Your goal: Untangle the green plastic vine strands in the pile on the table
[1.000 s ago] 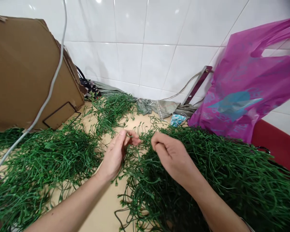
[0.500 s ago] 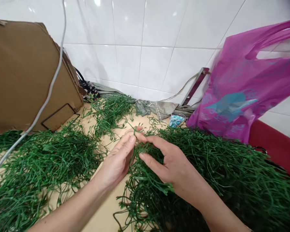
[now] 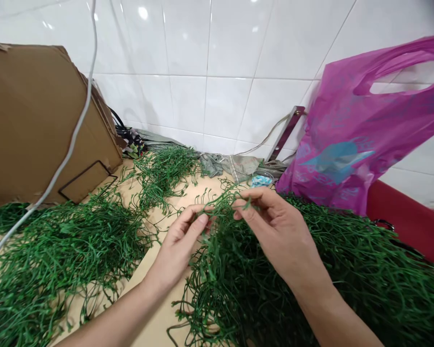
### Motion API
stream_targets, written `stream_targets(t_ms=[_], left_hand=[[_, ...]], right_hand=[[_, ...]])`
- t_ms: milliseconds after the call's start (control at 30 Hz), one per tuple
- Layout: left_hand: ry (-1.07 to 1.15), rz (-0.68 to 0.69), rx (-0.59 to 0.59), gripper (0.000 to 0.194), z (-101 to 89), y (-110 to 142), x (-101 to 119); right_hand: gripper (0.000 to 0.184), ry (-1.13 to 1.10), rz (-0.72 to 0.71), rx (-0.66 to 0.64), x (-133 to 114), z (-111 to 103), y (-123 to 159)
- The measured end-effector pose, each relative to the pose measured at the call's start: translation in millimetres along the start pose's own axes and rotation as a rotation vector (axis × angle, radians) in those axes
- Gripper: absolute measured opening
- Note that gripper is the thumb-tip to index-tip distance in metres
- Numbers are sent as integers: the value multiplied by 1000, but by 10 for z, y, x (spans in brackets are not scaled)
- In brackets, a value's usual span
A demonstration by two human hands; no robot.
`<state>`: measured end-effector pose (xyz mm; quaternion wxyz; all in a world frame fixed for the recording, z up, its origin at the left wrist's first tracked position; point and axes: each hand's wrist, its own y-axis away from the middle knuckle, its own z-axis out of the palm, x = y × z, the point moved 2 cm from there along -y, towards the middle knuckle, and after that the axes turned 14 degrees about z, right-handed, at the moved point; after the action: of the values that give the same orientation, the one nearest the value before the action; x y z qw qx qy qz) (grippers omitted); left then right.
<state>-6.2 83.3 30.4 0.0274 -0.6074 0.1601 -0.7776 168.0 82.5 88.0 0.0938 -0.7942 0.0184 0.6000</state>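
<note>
My left hand (image 3: 183, 243) is closed, thumb pressed against the fingers on a thin green stem (image 3: 223, 202) that looks like an artificial plant stem. My right hand (image 3: 280, 236) pinches the same tangle of green between thumb and fingertips, a little higher and to the right. Several strands cross between the two hands, so where one stem ends is hard to make out. Beneath my right hand spreads a big dark heap of green stems (image 3: 361, 270). To the left lies another pile of stems (image 3: 79, 241), with thin branched tips.
A smaller stem cluster (image 3: 166, 168) sits toward the tiled wall (image 3: 188, 101). At left stands a cardboard box (image 3: 39, 120), with a white cable (image 3: 72, 140) hanging before it. A purple plastic bag (image 3: 347, 135), metal bar (image 3: 287, 132), blue patterned cloth (image 3: 261, 180) and red surface (image 3: 401, 221) are on the right.
My right hand has moved up and right, away from my left, and now pinches the green strands. My left hand shifted slightly down. The view tilted a little.
</note>
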Motion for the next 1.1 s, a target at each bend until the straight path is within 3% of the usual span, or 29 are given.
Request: stream_targets(t_ms=[133, 367, 567, 767, 900, 967, 1100], left_hand=[[-74, 57, 66, 26, -103, -43, 48], [-163, 66, 59, 30, -62, -34, 139], [-201, 39, 39, 34, -13, -26, 140], [-292, 6, -82, 30, -9, -6, 135], [-463, 207, -33, 27, -83, -57, 260], [-536, 280, -68, 23, -88, -96, 330], [-451, 123, -237, 22, -42, -140, 316]], right_hand=[[12, 76, 1, -24, 43, -150, -82], [18, 204, -50, 190, -51, -368, -53], [20, 279, -61, -14, -55, -231, -38], [16, 171, -69, -111, 63, -139, -76], [13, 144, 34, -171, 44, -76, -52], [13, 54, 75, -245, 43, -5, -29], [14, -38, 129, -334, 81, 83, -17]])
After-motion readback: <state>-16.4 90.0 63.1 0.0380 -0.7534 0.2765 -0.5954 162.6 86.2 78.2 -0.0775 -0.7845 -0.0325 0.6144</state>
